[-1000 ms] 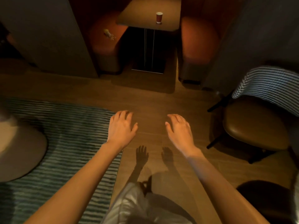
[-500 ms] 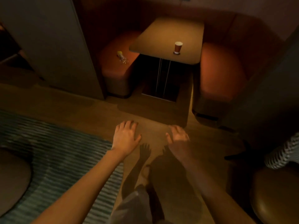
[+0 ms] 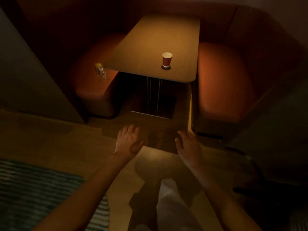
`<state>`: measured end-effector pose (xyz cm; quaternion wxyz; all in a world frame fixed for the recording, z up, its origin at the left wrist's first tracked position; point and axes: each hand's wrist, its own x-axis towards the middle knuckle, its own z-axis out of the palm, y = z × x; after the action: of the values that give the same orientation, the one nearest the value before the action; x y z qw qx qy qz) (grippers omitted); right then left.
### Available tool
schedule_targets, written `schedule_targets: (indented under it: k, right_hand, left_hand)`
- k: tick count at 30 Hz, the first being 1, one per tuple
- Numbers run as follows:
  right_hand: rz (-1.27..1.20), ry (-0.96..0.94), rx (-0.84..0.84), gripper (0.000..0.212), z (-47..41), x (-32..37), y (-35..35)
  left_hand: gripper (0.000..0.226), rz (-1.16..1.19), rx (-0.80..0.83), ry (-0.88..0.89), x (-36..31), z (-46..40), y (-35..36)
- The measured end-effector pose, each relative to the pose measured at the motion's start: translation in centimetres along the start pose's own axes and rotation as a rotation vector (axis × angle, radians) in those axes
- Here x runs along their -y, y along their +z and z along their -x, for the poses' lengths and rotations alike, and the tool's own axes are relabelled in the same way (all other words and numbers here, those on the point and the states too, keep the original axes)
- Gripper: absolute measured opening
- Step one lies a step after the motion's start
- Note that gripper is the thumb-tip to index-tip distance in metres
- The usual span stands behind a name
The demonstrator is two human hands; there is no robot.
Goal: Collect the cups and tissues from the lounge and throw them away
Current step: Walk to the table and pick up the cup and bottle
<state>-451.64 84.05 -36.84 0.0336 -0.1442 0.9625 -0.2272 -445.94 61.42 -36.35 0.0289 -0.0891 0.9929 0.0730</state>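
A red paper cup (image 3: 167, 59) with a white rim stands upright near the front edge of a wooden booth table (image 3: 150, 47). A crumpled yellowish wrapper or tissue (image 3: 101, 72) lies on the left orange seat (image 3: 93, 84). My left hand (image 3: 129, 140) and my right hand (image 3: 188, 144) reach forward, palms down over the floor, fingers relaxed, holding nothing. Both are well short of the table.
An orange seat (image 3: 221, 80) flanks the table on the right. A grey partition wall (image 3: 25, 72) stands at the left, a dark panel (image 3: 275, 122) at the right. A striped rug (image 3: 41, 194) covers the floor at the lower left.
The view has advanced toward the booth; table and cup now appear larger and nearer. The round table and striped chair have left the view. Both hands stay empty, stretched forward.
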Motion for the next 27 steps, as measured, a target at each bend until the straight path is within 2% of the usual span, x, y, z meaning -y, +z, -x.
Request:
schedule_targets:
  k: [5, 13, 21, 27]
  right_hand:
    - [0.035, -0.12, -0.006, 0.041, -13.2, -1.3, -3.6]
    - [-0.002, -0.197, 0.045, 0.041, -30.6, -1.3, -2.2]
    - [-0.077, -0.123, -0.013, 0.042, -45.7, -1.2, -0.3]
    - [-0.305, 0.025, -0.021, 0.066, -54.4, -1.8, 1.6]
  left_hand:
    - [0.053, -0.011, -0.118, -0.056, -0.6, -12.5, -3.3]
    - [0.052, 0.03, -0.073, -0.099, 0.6, -27.1, -2.5]
    - [0.053, 0.027, -0.065, -0.052, 3.7, -43.7, -2.6]
    - [0.05, 0.091, -0.06, -0.053, 5.1, -51.4, -3.3]
